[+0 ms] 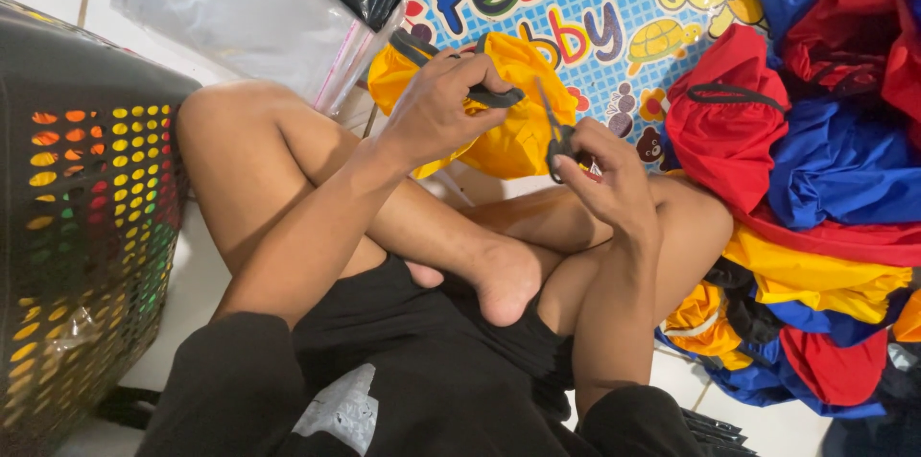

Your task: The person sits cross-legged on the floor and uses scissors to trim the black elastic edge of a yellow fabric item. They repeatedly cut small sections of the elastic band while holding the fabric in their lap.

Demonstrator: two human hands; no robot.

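Head view, left hand (pixel 436 112) clenched on a bright yellow fabric piece with black trim (pixel 508 112), right hand (pixel 604 184) just beside it gripping small dark metal scissors (pixel 556 136) against the cloth, heap of red, blue and yellow fabric (pixel 815 169) beyond the right hand, black perforated plastic basket (pixel 86 217) outside the left arm.

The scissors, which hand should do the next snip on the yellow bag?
Probably the right hand: it already holds the scissors, blades at the yellow bag. The left hand grips the bag's black strap.
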